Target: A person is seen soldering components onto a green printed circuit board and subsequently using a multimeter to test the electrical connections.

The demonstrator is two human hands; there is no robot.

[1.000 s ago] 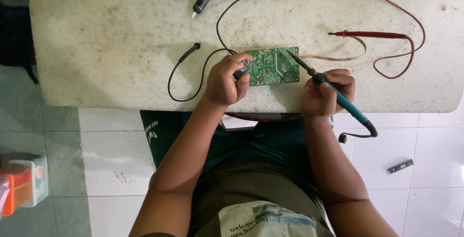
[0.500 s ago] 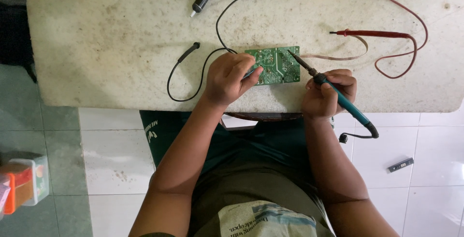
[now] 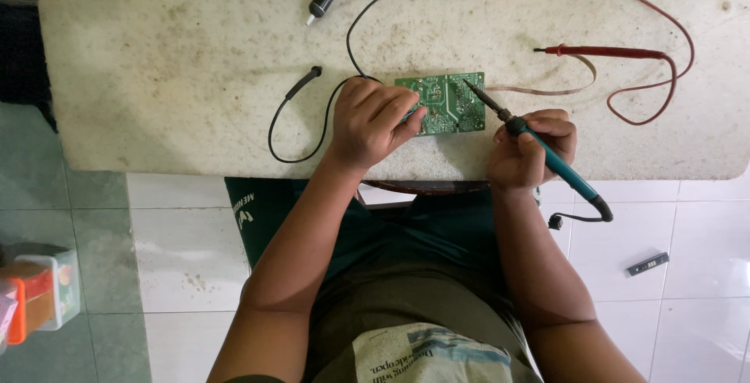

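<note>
Left hand [image 3: 373, 121]: curled, fingers pressing the left edge of the circuit board [image 3: 445, 103].
Right hand [image 3: 531, 151]: closed around the soldering iron [image 3: 547, 152], tip on the board.
Circuit board: green, flat on the bench [image 3: 172, 62], near edge.
Red probe [image 3: 605, 52]: at 2 o'clock.
Black lead [image 3: 301, 86]: at 9 o'clock.

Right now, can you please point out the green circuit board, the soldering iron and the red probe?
green circuit board [image 3: 449, 105], head view, on the middle of its bare face.
soldering iron [image 3: 562, 170], head view, on its teal handle below the right hand.
red probe [image 3: 617, 52], head view, on its red shaft.
</note>
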